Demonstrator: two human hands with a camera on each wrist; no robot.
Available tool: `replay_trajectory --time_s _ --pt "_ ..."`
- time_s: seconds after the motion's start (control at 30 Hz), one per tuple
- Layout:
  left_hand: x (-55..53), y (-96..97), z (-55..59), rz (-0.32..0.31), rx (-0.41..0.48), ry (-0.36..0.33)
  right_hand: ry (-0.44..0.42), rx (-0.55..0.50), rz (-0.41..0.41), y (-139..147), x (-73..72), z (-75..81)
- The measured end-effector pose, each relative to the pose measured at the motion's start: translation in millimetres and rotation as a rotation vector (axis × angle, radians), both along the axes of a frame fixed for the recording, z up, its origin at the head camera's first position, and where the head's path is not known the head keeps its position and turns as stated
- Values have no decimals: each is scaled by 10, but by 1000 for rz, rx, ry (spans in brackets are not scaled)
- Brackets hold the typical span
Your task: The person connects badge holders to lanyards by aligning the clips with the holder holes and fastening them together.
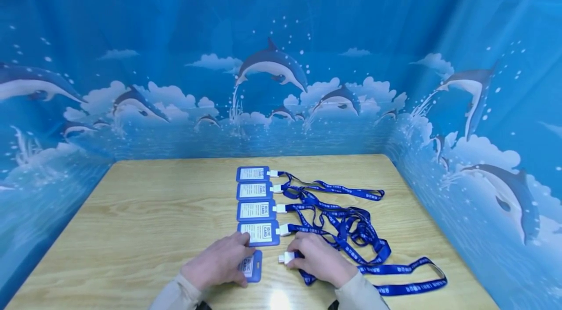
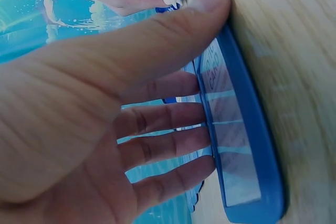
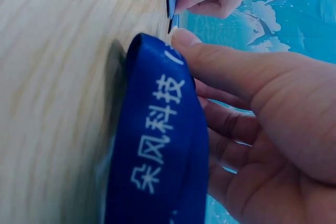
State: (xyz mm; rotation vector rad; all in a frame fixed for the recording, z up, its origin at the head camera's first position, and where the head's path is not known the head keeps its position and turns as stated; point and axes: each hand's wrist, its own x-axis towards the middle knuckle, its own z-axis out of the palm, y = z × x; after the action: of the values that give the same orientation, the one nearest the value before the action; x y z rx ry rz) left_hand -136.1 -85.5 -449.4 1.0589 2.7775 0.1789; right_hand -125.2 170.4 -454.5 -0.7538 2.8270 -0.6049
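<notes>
My left hand (image 1: pixel 224 260) grips a blue badge holder (image 1: pixel 251 268) lying near the front of the table. In the left wrist view, the thumb presses one edge of this holder (image 2: pixel 236 124) and the fingertips touch the opposite edge. To its right, my right hand (image 1: pixel 320 257) pinches a lanyard by its white plastic clip (image 1: pixel 287 257). Its blue printed strap (image 3: pixel 157 140) folds beneath the hand in the right wrist view. A short gap separates the clip from the holder's slotted end.
Several blue badge holders (image 1: pixel 259 233) lie in a column beyond my left hand, each joined to a white clip. Their blue lanyards (image 1: pixel 347 217) sprawl tangled to the right; one strap loop (image 1: pixel 412 288) reaches the right front. A dolphin-print curtain (image 1: pixel 281 105) surrounds the wooden table (image 1: pixel 145 217).
</notes>
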Motion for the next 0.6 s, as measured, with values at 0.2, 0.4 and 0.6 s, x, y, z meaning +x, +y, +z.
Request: replay_trajectory --time_s 0.2,0.4,0.6 --pt "10 -2 -17 -9 9 18 6 -9 8 -4 22 3" --pt "32 2 -10 5 3 10 11 -2 17 -10 30 -8" --pt "38 11 -1 10 -19 8 28 -9 26 -11 44 -5"
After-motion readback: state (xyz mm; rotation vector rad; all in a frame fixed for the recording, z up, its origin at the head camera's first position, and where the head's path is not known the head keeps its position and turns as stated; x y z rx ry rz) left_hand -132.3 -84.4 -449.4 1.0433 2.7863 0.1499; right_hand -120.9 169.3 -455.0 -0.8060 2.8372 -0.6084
